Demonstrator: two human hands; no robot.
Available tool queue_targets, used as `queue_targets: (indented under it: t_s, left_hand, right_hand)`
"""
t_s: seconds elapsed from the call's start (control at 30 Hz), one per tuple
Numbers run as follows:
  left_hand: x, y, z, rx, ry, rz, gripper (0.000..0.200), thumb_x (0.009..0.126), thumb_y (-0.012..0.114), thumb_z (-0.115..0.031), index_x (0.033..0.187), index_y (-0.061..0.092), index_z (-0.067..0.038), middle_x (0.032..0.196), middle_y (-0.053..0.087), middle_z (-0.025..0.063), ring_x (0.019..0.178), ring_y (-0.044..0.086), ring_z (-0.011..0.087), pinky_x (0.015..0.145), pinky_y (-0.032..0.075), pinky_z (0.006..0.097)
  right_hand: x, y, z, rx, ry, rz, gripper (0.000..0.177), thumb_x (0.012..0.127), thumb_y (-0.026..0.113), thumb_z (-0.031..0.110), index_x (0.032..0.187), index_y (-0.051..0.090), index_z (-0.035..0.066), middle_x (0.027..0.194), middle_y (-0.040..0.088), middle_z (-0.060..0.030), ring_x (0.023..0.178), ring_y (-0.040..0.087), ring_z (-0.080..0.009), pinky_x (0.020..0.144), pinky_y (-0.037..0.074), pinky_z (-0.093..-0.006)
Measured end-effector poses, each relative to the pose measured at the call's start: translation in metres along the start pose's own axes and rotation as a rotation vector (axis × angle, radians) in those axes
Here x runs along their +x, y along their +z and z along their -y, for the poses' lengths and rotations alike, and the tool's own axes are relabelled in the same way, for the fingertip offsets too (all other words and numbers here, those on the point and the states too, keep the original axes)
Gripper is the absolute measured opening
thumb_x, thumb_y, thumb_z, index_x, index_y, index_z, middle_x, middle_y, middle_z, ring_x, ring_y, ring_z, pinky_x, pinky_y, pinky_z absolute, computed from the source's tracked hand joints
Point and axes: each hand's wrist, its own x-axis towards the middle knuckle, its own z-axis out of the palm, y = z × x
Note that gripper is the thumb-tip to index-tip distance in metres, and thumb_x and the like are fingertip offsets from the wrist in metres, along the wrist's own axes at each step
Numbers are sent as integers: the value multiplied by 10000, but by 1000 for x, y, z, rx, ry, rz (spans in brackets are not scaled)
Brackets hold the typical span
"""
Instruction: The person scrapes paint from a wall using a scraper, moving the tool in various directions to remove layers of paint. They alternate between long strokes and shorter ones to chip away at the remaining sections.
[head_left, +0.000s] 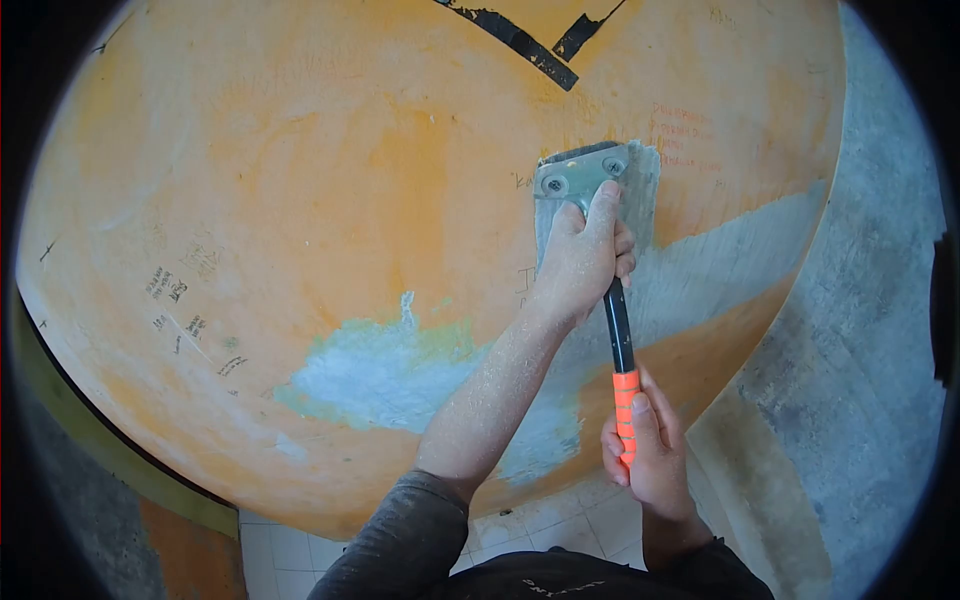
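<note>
The scraper [620, 325] is held with its head [580, 175] flat against the orange surface [400, 220], at the top of a grey strip [643, 190]. Its neck is gripped by the left hand [578, 250], thumb laid along the head, seemingly so that pressure can be put close to the blade. The orange grip [625, 395] is wrapped by the closed fingers of the right hand [655, 455], probably for push and steering from the far end. The head is a metal plate fixed by two screws; the shaft is smooth and black, and the grip is ribbed.

The orange surface is broadly rounded, its paint streaky and marked with scribbles [168, 285] and black bars [520, 45]. A ragged pale-blue patch [390, 375] is exposed lower down. Fine dust is spread over the left forearm [495, 390]. Floor tiles [545, 515] are seen below.
</note>
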Motion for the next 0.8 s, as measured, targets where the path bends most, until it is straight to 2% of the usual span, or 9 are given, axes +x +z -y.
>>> queue_targets:
  t_s: [0.27, 0.43, 0.57, 0.67, 0.73, 0.8]
  left_hand:
    - [-9, -1, -2, -16, -21, -39, 385, 1041, 434, -362, 1131, 478, 10, 616, 366, -33, 483, 403, 87, 458, 390, 254]
    - [0, -5, -1, 75, -5, -15, 370, 1037, 442, -357, 1114, 475, 3, 615, 366, -34, 487, 413, 87, 457, 393, 255]
    - [-6, -3, 1, 20, 1, -5, 373, 1038, 440, -356, 1109, 478, 8, 624, 377, -34, 489, 418, 86, 456, 394, 253]
    - [1, -1, -8, 44, -74, 3, 390, 1041, 435, -350, 1140, 477, 25, 634, 384, -31, 493, 422, 88, 459, 397, 254]
    - [-1, -1, -5, 32, -4, 4, 408, 1040, 432, -343, 1184, 471, 36, 634, 379, -31, 500, 423, 89, 462, 399, 257]
    - [-13, -4, 4, 27, -30, -26, 409, 1040, 428, -337, 1199, 468, 38, 636, 378, -30, 503, 422, 89, 463, 397, 258]
  right_hand:
    - [-3, 9, -9, -3, -31, -6, 512, 1063, 355, 325, 1506, 298, 74, 645, 437, -18, 456, 364, -63, 391, 332, -205]
    - [2, 5, -10, -52, -5, -46, 531, 1058, 359, 370, 1501, 304, 81, 639, 441, -21, 454, 385, -65, 384, 326, -207]
    - [-7, 12, -7, 0, 36, -38, 546, 1055, 356, 397, 1496, 309, 80, 636, 446, -25, 443, 384, -67, 381, 325, -207]
    - [-3, 19, 0, -19, 42, -88, 548, 1054, 355, 403, 1500, 305, 88, 631, 445, -23, 428, 379, -69, 376, 325, -210]
    - [-3, 20, -4, -4, 26, -84, 550, 1054, 353, 408, 1508, 295, 103, 628, 440, -21, 421, 371, -66, 376, 326, -212]
    - [-15, 18, -3, 10, 53, -59, 554, 1053, 356, 412, 1512, 289, 108, 629, 439, -19, 419, 368, -66, 379, 327, -212]
